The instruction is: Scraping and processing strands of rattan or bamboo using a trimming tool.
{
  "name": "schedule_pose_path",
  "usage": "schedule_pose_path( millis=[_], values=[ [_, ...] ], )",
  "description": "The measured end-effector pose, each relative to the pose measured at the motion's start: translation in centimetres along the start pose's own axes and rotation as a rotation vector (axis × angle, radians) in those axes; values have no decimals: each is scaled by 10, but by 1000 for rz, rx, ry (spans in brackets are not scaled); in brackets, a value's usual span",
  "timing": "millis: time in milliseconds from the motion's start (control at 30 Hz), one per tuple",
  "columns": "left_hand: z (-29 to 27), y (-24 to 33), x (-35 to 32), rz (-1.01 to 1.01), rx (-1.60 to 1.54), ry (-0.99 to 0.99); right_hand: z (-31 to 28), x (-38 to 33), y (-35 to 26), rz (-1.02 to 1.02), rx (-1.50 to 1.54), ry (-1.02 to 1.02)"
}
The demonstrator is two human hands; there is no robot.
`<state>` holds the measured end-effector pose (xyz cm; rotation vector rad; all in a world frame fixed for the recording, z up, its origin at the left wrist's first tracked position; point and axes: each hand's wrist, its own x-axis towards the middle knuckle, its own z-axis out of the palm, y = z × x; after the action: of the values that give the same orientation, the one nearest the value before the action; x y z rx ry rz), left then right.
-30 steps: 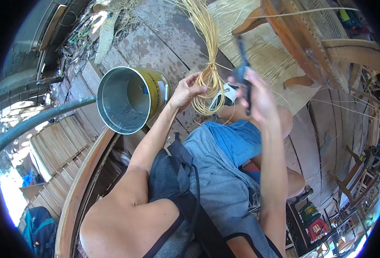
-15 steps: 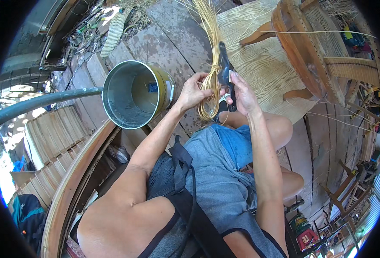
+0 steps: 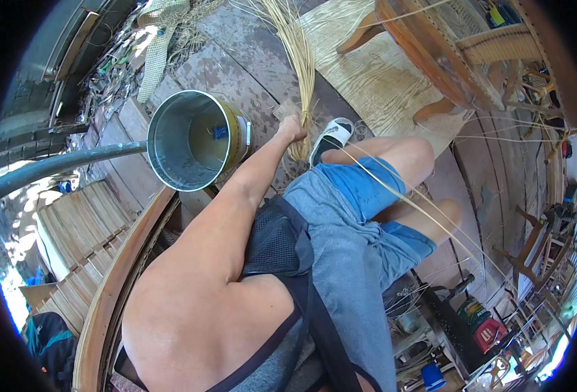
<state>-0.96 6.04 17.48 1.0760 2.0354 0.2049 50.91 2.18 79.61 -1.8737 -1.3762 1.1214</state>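
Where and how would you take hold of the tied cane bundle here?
The tied cane bundle looks best taken around its bound neck, coming from the left: there it narrows to one compact band, whereas toward the top of the picture it fans out loosely. The left grip is closed on it about there, from that side.

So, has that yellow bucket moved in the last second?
No: against the floorboards and the pole beside it, the bucket stands where it stood; the view itself shifted.

L head cam, wide, downward w/ tilt
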Motion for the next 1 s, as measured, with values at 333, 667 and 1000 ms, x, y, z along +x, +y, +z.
schedule_pose_path(
  millis=[333,667,1000],
  values=[
    [40,29,-35,602,418,299,-72,22,37,-89,-63,15],
    [-102,127,-135,703,-464,-229,-153,106,102,-214,-43,76],
    [-118,259,-227,644,-764,-733,4,69,219,-131,264,379]
  ],
)
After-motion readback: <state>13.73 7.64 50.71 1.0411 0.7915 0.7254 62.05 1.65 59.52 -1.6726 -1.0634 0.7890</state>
